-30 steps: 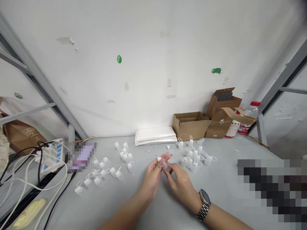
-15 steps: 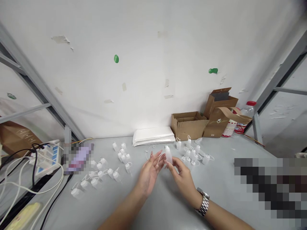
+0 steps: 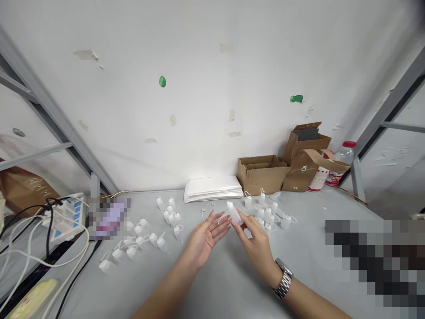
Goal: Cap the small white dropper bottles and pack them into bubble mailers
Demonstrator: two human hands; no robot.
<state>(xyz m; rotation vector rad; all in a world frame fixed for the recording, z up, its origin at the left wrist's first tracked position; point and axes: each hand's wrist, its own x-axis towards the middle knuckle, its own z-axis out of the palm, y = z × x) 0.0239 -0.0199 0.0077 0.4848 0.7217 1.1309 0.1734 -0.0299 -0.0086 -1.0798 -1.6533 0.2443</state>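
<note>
A translucent plastic dropper bottle (image 3: 234, 213) is held above a grey counter (image 3: 315, 235), near the middle of the view, tilted with its narrow tip toward 11 o'clock. Clock positions are measured from this bottle, with 12 o'clock pointing away from the person.

The right hand (image 3: 257, 246) reaches in from 5 o'clock. Its grip is narrow, with the thumb and fingertips pinching the bottle's lower end and hiding part of it. A metal link wristwatch (image 3: 283, 279) circles that wrist. The left hand (image 3: 206, 239) lies at 7 o'clock with its grip wide, palm up and fingers spread. Its fingertips are just beside the bottle, and it is hard to tell whether they touch it.

A cluster of small white capped bottles (image 3: 265, 215) with looped tethers sits at 2 o'clock, and a larger group of similar bottles (image 3: 142, 237) lies at 9 o'clock. A stack of flat white packets (image 3: 212, 188) rests at 12 o'clock. Further off at 1 o'clock, against a white wall (image 3: 199, 110), are an open cardboard box (image 3: 260, 175), a brown paper bag (image 3: 302, 173) and a clear plastic bottle with a red cap (image 3: 345, 155). Far off at 9 o'clock, a power strip (image 3: 66, 219) trails white and black cables (image 3: 49, 254). A blurred patch (image 3: 375, 266) at 4 o'clock hides whatever is there.
</note>
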